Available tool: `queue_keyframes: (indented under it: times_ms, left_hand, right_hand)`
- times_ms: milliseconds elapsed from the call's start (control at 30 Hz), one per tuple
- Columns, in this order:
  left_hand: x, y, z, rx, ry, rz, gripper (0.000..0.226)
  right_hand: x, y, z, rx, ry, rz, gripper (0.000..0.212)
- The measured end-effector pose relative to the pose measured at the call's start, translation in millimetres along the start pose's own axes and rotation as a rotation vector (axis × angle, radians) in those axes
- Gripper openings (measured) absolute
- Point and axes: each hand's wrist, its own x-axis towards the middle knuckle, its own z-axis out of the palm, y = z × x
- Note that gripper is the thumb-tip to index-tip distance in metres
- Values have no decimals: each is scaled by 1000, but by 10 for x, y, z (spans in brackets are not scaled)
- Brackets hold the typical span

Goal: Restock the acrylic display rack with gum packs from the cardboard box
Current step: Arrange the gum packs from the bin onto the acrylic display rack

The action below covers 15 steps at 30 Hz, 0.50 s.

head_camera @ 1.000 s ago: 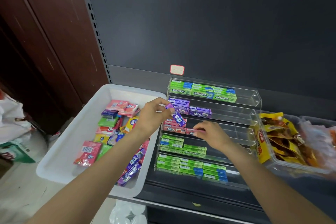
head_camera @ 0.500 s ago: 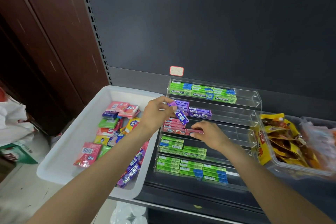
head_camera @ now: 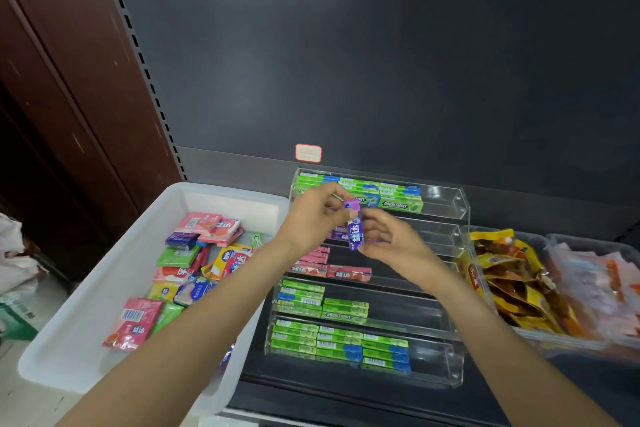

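We saw the purple gum pack (head_camera: 355, 231) held upright between both hands in front of the acrylic display rack (head_camera: 446, 215), level with its second tier, where a few purple packs (head_camera: 338, 233) already lay; the left hand (head_camera: 313, 218) pinched its top end with curled fingers (head_camera: 341, 207), and the right hand (head_camera: 394, 242) had its fingers closed on the lower end; half a second earlier the right hand had been lower, resting at the red packs (head_camera: 348, 274) on the third tier, while the left alone carried the pack tilted; so the right hand had risen to meet it, and the pack had swung from slanted to near vertical.

We judged this a handover or a re-orienting before placing (the pack must lie flat to match its row); the purple tier had room to the right.

The white tray (head_camera: 86, 291) (no cardboard box was in view) sat left of the rack with assorted packs (head_camera: 194, 267) inside, so much restocking remained; the view had also shifted slightly downward and closer, though the rack and tray themselves had not moved.
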Motion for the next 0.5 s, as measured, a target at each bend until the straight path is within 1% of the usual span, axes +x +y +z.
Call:
queue_keyframes:
  times_ms: [67, 100, 167, 200, 233, 267, 333, 400, 467, 500]
  left_hand:
    - [35, 45, 104, 3, -19, 21, 23]
    - [54, 61, 153, 12, -2, 29, 29]
    - [81, 61, 217, 50, 61, 37, 38]
    - [88, 36, 225, 108, 79, 42, 40]
    - [88, -9, 221, 217, 78, 54, 40]
    - [86, -75, 208, 374, 53, 73, 42]
    - [64, -232, 171, 709, -70, 99, 47]
    - [33, -354, 138, 930, -186, 108, 52]
    - [8, -425, 125, 1055, -250, 125, 55]
    - [-1, -444, 125, 1093, -269, 132, 55]
  right_hand:
    - [28, 5, -70, -9, 66, -50, 36]
    - [52, 28, -106, -25, 110, -61, 31]
    - [98, 93, -179, -57, 201, -28, 25]
    - [121, 130, -215, -68, 248, 12, 26]
    - [140, 171, -252, -83, 298, 57, 32]
    - [151, 205, -284, -98, 341, 89, 38]
    - [173, 262, -338, -162, 427, 99, 42]
    - [190, 289, -369, -271, 517, 64, 29]
    - [198, 325, -375, -356, 569, 12, 14]
    - [201, 353, -372, -383, 573, 4, 12]
